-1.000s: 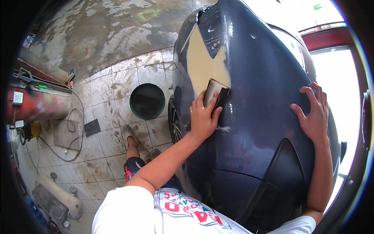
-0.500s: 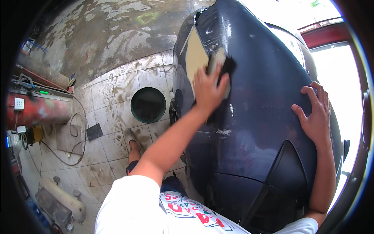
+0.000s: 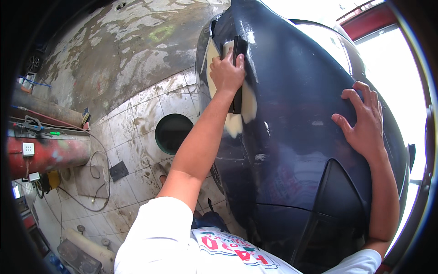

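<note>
My left hand (image 3: 226, 75) is closed around a long black sanding block (image 3: 236, 104), pressed lengthwise on the side of a dark blue car body (image 3: 292, 98). Beneath and beside the block lies a cream patch of body filler (image 3: 249, 103), partly covered by the hand and block. Pale scuffs mark the paint near it. On the right side of the same panel rests my right hand (image 3: 364, 125), fingers spread and holding nothing.
A dark green bucket (image 3: 158, 142) stands on the tiled floor left of the car. Farther left are a red tank (image 3: 52, 153), a looping hose (image 3: 108, 176) and a dark flat square (image 3: 119, 171). A beige cylinder (image 3: 86, 244) lies at lower left.
My left hand and the sanding block have moved forward and left along the panel, uncovering the filler's near end. My right hand stays spread on the car. The whole view has shifted slightly.
</note>
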`<state>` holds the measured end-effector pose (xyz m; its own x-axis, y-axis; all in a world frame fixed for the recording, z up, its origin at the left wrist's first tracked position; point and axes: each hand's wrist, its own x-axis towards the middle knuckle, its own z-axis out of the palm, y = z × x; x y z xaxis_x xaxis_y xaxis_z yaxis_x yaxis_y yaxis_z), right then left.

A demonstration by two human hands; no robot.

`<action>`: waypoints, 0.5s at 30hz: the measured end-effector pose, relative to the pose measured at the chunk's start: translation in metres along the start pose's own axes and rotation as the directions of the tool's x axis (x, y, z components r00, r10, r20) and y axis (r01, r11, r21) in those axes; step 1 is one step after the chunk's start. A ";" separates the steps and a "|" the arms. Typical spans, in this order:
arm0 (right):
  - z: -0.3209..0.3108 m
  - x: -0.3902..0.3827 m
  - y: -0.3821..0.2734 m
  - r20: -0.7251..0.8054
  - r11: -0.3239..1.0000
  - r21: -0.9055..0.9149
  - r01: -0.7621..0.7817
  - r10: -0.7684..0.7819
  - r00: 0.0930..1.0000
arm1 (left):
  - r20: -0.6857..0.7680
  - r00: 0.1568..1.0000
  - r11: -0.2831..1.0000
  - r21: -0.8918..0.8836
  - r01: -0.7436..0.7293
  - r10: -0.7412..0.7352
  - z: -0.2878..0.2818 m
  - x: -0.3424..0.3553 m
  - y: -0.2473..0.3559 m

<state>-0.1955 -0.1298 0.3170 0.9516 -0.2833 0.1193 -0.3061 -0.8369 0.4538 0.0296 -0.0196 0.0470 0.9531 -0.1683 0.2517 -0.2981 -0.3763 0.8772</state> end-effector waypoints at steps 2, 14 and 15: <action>-0.001 0.000 0.000 0.030 1.000 0.015 -0.025 0.025 0.999 | -0.029 0.994 0.990 0.096 -0.105 0.108 0.005 -0.014 -0.012; -0.003 0.005 -0.002 0.016 0.999 0.028 -0.019 0.019 1.000 | 0.027 0.980 0.978 0.064 -0.200 0.199 0.005 -0.016 -0.028; -0.002 0.004 -0.002 0.022 1.000 -0.011 -0.029 0.029 0.999 | 0.025 0.979 0.979 0.031 -0.203 0.203 0.007 -0.011 -0.030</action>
<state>-0.1905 -0.1281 0.3187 0.9415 -0.3173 0.1131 -0.3328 -0.8235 0.4594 0.0279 -0.0129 0.0150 0.8713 -0.2636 0.4139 -0.4871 -0.3621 0.7948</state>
